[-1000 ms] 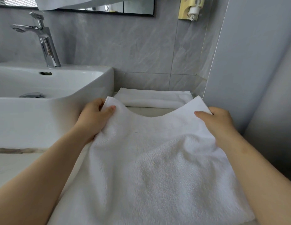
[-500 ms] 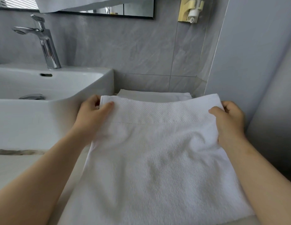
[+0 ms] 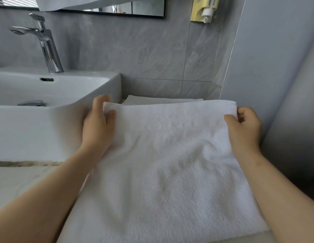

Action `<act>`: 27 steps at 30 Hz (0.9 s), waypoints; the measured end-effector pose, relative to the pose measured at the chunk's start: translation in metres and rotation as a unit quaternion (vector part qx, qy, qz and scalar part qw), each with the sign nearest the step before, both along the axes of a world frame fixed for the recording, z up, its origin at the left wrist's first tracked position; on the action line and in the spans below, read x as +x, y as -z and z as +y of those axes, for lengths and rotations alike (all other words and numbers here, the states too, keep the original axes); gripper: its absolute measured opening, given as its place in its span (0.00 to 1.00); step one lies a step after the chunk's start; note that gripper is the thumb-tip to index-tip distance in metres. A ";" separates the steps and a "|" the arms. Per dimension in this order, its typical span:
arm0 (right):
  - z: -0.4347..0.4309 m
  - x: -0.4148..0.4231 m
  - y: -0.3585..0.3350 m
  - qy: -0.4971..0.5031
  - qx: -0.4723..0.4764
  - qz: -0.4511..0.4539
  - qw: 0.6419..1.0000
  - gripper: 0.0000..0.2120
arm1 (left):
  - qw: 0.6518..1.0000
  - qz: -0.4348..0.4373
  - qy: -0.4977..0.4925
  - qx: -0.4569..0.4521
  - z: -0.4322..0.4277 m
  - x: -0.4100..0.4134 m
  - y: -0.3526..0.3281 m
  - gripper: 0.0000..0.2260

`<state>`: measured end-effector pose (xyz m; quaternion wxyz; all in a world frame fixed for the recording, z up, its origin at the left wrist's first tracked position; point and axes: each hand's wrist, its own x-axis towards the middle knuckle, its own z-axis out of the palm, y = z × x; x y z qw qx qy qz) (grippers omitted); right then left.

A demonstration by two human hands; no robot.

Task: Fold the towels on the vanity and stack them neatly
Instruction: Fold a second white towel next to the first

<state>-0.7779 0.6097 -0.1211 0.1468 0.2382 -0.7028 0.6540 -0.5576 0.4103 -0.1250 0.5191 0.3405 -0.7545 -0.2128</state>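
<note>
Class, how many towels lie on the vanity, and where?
2. The front towel is held at its far corners by the left hand and right hand; the folded towel sits behind it by the wall. Others may be hidden.

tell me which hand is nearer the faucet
Left. The left hand grips the towel corner beside the sink, below the faucet; the right hand grips the opposite corner, across the towel.

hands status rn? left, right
left hand: pinching far left corner of the towel
right hand: pinching its far right corner
</note>
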 end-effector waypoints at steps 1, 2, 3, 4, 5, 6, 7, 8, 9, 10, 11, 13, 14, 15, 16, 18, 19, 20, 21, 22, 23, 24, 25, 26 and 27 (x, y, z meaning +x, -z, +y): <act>0.000 -0.002 0.002 0.008 0.014 0.006 1.000 0.05 | 1.000 -0.015 -0.006 -0.024 0.001 0.000 0.000 0.10; -0.001 -0.004 0.005 0.017 0.027 0.012 0.999 0.04 | 0.998 -0.037 -0.013 -0.046 0.000 0.000 0.001 0.09; -0.002 -0.006 0.007 0.026 0.043 0.020 0.999 0.03 | 0.996 -0.067 -0.019 -0.063 -0.002 0.000 0.004 0.08; -0.002 -0.008 0.010 0.039 0.064 0.030 0.997 0.02 | 0.992 -0.099 -0.019 -0.072 -0.005 0.000 0.006 0.07; -0.003 -0.009 0.011 0.056 0.088 0.042 0.994 0.02 | 0.989 -0.126 -0.012 -0.070 -0.007 0.000 0.008 0.07; -0.003 -0.010 0.012 0.072 0.112 0.055 0.990 0.04 | 0.988 -0.145 -0.001 -0.060 -0.009 0.000 0.009 0.08; -0.003 -0.011 0.012 0.087 0.135 0.065 0.985 0.05 | 0.986 -0.160 0.013 -0.045 -0.010 0.000 0.008 0.09; -0.003 -0.011 0.012 0.096 0.155 0.069 0.981 0.05 | 0.984 -0.175 0.030 -0.034 -0.010 -0.001 0.007 0.10; -0.003 -0.012 0.011 0.100 0.171 0.066 0.978 0.05 | 0.980 -0.192 0.047 -0.027 -0.009 -0.001 0.006 0.12; -0.002 -0.012 0.011 0.100 0.184 0.055 0.976 0.05 | 0.975 -0.211 0.062 -0.020 -0.007 -0.002 0.005 0.15; -0.002 -0.013 0.011 0.098 0.193 0.041 0.975 0.04 | 0.971 -0.225 0.074 -0.002 -0.006 -0.002 0.005 0.19; -0.001 -0.015 0.012 0.088 0.204 0.019 0.975 0.03 | 0.971 -0.216 0.086 0.054 -0.003 -0.002 0.004 0.26; -0.001 -0.016 0.013 0.082 0.207 0.013 0.975 0.02 | 0.974 -0.196 0.087 0.075 -0.004 -0.002 0.005 0.27; -0.001 -0.016 0.014 0.077 0.207 0.010 0.975 0.02 | 0.977 -0.173 0.083 0.090 -0.004 -0.002 0.005 0.28; -0.001 -0.017 0.015 0.075 0.207 0.007 0.975 0.01 | 0.980 -0.150 0.080 0.101 -0.005 -0.002 0.005 0.27; -0.002 -0.018 0.016 0.074 0.208 0.004 0.975 0.01 | 0.982 -0.123 0.076 0.125 -0.007 -0.003 0.007 0.23; -0.002 -0.019 0.016 0.072 0.207 0.002 0.976 0.02 | 0.981 -0.114 0.075 0.135 -0.008 -0.003 0.007 0.20; -0.002 -0.020 0.017 0.070 0.205 -0.001 0.976 0.02 | 0.981 -0.106 0.071 0.143 -0.008 -0.003 0.009 0.16; -0.002 -0.020 0.017 0.070 0.205 -0.003 0.976 0.02 | 0.982 -0.099 0.065 0.148 -0.009 -0.003 0.009 0.14; -0.002 -0.020 0.018 0.070 0.205 -0.004 0.976 0.03 | 0.983 -0.094 0.054 0.149 -0.010 -0.004 0.010 0.13; -0.002 -0.021 0.018 0.071 0.205 -0.006 0.976 0.04 | 0.984 -0.092 0.044 0.146 -0.011 -0.004 0.009 0.12; -0.003 -0.021 0.019 0.072 0.203 -0.009 0.976 0.05 | 0.985 -0.090 0.036 0.142 -0.011 -0.005 0.009 0.12; -0.003 -0.022 0.019 0.071 0.200 -0.014 0.977 0.05 | 0.986 -0.087 0.030 0.142 -0.011 -0.005 0.008 0.12; -0.003 -0.022 0.019 0.069 0.199 -0.021 0.977 0.05 | 0.986 -0.083 0.025 0.144 -0.011 -0.006 0.008 0.11; -0.004 -0.022 0.019 0.069 0.200 -0.029 0.977 0.06 | 0.986 -0.080 0.023 0.148 -0.011 -0.006 0.007 0.11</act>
